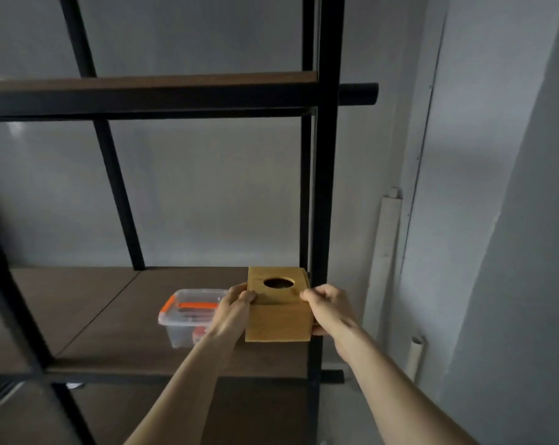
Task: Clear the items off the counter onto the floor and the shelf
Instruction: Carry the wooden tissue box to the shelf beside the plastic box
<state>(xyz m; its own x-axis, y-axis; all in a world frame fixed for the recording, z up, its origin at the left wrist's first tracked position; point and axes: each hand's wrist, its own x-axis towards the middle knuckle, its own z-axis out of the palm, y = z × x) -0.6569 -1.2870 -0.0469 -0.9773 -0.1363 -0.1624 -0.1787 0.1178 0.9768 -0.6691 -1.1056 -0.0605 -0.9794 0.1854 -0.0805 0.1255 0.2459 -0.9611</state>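
A square wooden tissue box (pixel 279 322) with a round hole in its top sits at the right end of the brown shelf board (pixel 111 303), close to the black upright post. My left hand (pixel 235 308) grips its left side and my right hand (pixel 331 308) grips its right side, thumbs on the top edge. Just left of the box, partly hidden by my left hand, stands a clear plastic container (pixel 188 316) with orange latches. The counter is out of view.
The shelf unit has a black metal frame (pixel 328 187) with diagonal braces and a higher brown board (pixel 149 81). A black tube (pixel 358 94) juts out to the right. Pale rolled tubes (pixel 385 252) lean against the grey wall on the right.
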